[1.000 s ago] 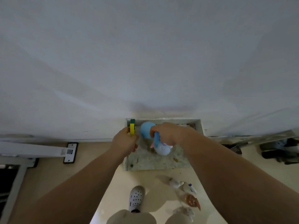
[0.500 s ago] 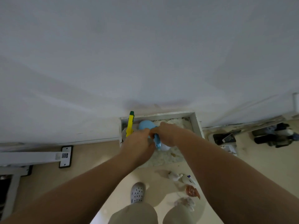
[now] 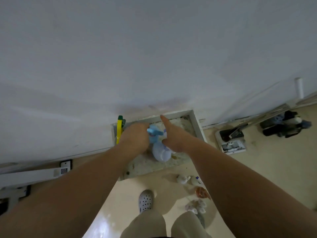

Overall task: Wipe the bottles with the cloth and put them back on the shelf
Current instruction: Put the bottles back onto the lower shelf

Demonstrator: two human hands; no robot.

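Seen from the head camera: compared with half a second ago, the right hand has let go and opened, forefinger straight toward the wall. The left hand now grips the blue head of the spray bottle between both hands on the shelf. The bottle's base lies nearer the wrists, its head wallward, its nozzle toward the right hand.

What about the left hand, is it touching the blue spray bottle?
Touching. The head view shows the blue head of the spray bottle running under the left hand, no gap.
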